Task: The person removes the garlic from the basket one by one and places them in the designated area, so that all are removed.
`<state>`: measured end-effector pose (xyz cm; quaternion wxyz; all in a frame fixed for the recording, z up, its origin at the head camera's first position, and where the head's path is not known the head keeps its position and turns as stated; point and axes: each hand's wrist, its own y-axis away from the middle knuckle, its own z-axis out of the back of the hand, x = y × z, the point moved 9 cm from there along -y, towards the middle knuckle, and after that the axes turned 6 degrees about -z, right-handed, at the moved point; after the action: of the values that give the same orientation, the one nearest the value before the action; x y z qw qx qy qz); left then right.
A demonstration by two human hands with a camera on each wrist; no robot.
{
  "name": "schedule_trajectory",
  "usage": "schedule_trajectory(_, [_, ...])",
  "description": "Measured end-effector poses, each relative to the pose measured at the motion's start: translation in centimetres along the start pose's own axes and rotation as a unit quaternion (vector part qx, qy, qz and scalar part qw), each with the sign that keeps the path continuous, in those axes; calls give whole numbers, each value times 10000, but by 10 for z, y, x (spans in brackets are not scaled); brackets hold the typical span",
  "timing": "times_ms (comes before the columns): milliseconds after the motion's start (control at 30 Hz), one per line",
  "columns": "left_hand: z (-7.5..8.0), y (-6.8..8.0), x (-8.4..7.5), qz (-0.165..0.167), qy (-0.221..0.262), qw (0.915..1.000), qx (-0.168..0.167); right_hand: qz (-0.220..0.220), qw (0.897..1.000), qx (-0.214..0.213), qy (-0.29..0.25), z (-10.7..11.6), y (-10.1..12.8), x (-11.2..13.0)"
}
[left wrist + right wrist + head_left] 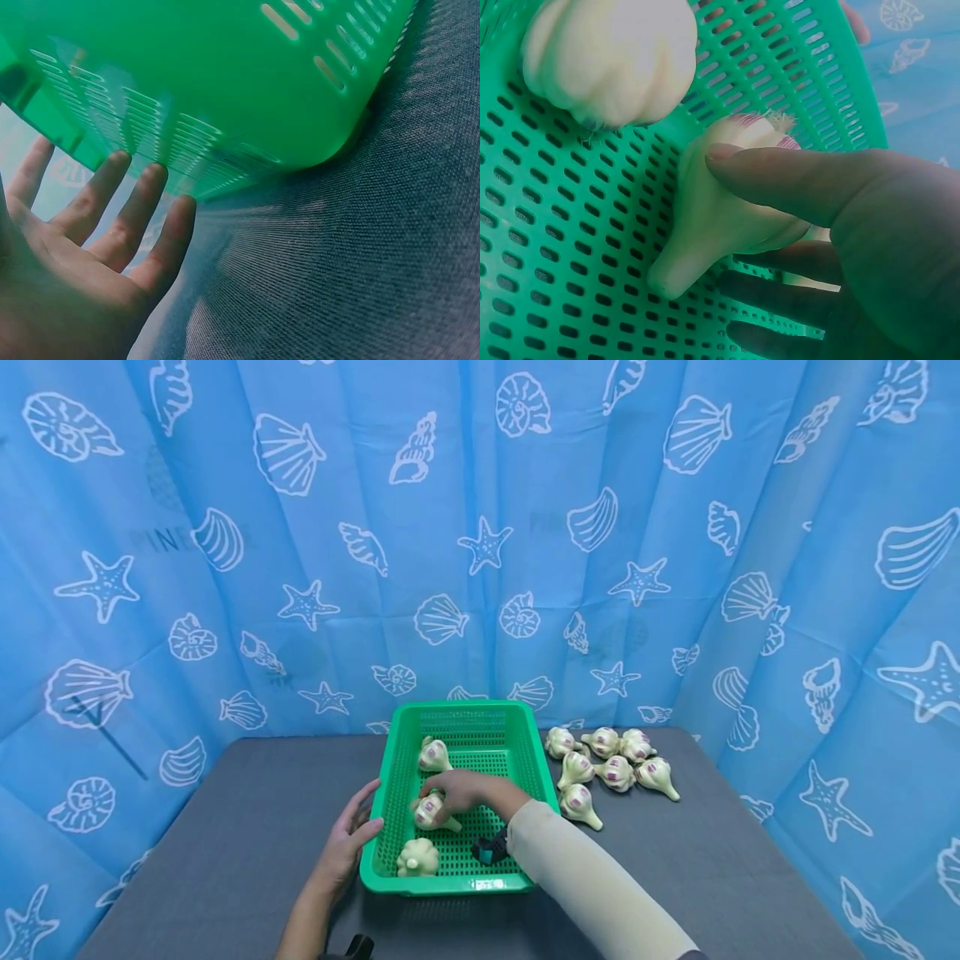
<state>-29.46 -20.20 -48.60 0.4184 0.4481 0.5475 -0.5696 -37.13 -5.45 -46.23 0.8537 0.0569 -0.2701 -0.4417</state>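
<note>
A green plastic basket (456, 885) with slotted walls stands on the table. Inside it, my right hand (467, 793) holds a garlic bulb (430, 811), thumb on one side and fingers around the other. That bulb (727, 202) shows purple streaks near its roots and a thick pale stem. Two more garlic bulbs lie in the basket: one at the back (433, 755), one at the front left (417, 857). Against the basket's left outer wall rests my left hand (343, 847). Its fingers (142, 206) are fairly straight, their tips at the slotted wall.
Right of the basket, several garlic bulbs (617, 772) lie grouped on the grey tabletop (255, 843). A blue curtain (480, 568) with white shell prints hangs behind and along both sides. A dark band with a teal patch (487, 852) is at my right wrist.
</note>
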Motion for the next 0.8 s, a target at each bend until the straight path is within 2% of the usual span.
schedule_trajectory(367, [0,0,2,70,34,10000,-1,387,9968,-516,-473,22,10,-1])
schedule_trajectory(600, [1,1,2,-43,52,10000,14,639,9889,-1078,-793,41,17,-13])
schedule_trajectory(800, [1,1,1,-127,28,9999,73,599,9813,-1551,-966,59,22,-24])
